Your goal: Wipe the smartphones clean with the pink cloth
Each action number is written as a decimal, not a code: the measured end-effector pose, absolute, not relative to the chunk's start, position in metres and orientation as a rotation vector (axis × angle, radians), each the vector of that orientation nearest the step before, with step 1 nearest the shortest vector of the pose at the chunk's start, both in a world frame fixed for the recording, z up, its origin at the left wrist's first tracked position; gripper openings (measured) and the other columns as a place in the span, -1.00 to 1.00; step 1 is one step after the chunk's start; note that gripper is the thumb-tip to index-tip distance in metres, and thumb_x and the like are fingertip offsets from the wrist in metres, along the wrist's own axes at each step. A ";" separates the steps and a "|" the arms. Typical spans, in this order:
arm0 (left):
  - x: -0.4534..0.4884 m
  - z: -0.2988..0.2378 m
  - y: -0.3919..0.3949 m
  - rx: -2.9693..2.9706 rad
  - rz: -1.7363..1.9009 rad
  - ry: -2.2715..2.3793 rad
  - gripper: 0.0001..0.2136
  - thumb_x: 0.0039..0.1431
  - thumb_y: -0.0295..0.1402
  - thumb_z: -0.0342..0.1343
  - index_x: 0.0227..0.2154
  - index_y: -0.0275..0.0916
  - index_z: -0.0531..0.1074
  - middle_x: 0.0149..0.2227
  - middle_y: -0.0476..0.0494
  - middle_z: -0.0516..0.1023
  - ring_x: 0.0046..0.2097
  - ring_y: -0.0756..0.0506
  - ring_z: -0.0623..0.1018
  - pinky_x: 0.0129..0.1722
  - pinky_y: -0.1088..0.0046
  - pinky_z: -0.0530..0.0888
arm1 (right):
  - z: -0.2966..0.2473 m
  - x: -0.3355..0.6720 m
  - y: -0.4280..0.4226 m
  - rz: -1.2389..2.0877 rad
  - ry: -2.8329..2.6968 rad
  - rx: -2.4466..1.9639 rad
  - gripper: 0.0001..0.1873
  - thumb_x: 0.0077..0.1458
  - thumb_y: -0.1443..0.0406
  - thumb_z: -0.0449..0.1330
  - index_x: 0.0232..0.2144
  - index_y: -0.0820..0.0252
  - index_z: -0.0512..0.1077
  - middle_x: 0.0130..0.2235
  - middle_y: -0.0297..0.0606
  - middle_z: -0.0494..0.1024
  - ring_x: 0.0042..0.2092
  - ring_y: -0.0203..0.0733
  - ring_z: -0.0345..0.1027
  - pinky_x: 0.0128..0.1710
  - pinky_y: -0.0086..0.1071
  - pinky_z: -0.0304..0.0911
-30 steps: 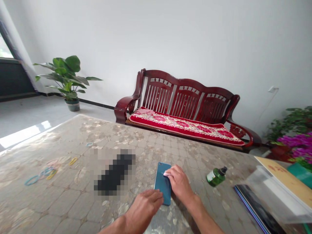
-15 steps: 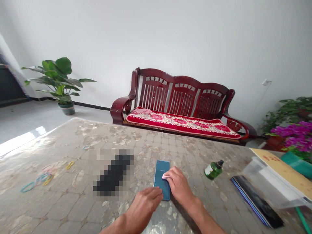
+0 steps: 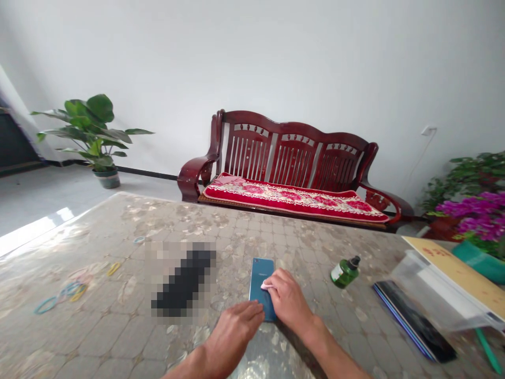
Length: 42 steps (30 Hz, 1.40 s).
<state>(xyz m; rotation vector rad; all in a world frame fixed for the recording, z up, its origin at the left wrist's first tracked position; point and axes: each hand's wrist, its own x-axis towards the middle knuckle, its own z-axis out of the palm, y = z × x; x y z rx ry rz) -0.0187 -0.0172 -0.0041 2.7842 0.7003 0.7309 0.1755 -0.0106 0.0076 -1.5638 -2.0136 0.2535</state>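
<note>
Two hands: both on a blue phone, low in the view at 6 o'clock.
Left hand [image 3: 236, 329]: palm down, fingers loosely bent. The fingertips rest on the phone's near end and press without gripping.
Right hand [image 3: 290, 305]: fingers closed on a small white pad [image 3: 266, 287], held against the phone's back by its right edge.
Blue phone [image 3: 260, 275]: flat on the table [image 3: 118, 337], back up, long axis pointing to 12 o'clock, near end under the hands.
Dark object [image 3: 183, 284]: near the phone at its 9 o'clock; blurred out, so I cannot tell what it is.
Green bottle [image 3: 344, 272]: at the phone's 3 o'clock, apart from it, tilted with its black cap toward 1 o'clock.
Dark flat slab [image 3: 410, 321]: at the bottle's 4 o'clock, beside a clear plastic box [image 3: 430, 289].
Rubber bands [image 3: 63, 292]: scattered well apart, out at 9 o'clock.
Red wooden bench [image 3: 288, 173]: beyond the table at 12 o'clock, against the wall.
Potted plant [image 3: 92, 131]: on the floor at 10 o'clock.
Purple flowers [image 3: 473, 210]: at 2 o'clock.
</note>
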 end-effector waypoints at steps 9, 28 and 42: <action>-0.021 -0.007 -0.016 2.792 0.743 0.675 -0.81 0.28 -0.57 0.01 -0.17 -0.23 0.48 -0.12 -0.16 0.62 -0.09 -0.13 0.61 -0.03 0.38 0.54 | 0.014 0.171 0.038 0.092 -2.037 -1.716 -0.76 0.18 0.49 0.11 -0.37 0.13 0.52 -0.27 -0.23 0.51 -0.14 -0.16 0.35 -0.08 -0.35 0.25; -0.019 -0.006 -0.018 2.761 0.727 0.677 -0.82 0.32 -0.54 -0.02 -0.20 -0.23 0.46 -0.17 -0.15 0.61 -0.11 -0.12 0.60 -0.03 0.39 0.53 | 0.013 0.152 0.037 0.128 -2.157 -1.601 -0.75 0.12 0.51 0.12 -0.37 0.11 0.52 -0.28 -0.26 0.49 -0.14 -0.17 0.34 -0.09 -0.37 0.24; -0.021 -0.008 -0.017 2.753 0.714 0.664 -0.82 0.30 -0.55 -0.01 -0.16 -0.23 0.46 -0.14 -0.16 0.60 -0.08 -0.13 0.60 0.00 0.38 0.52 | 0.019 0.151 0.041 0.164 -2.137 -1.589 -0.73 0.17 0.49 0.10 -0.38 0.10 0.54 -0.30 -0.28 0.50 -0.17 -0.20 0.35 -0.10 -0.40 0.25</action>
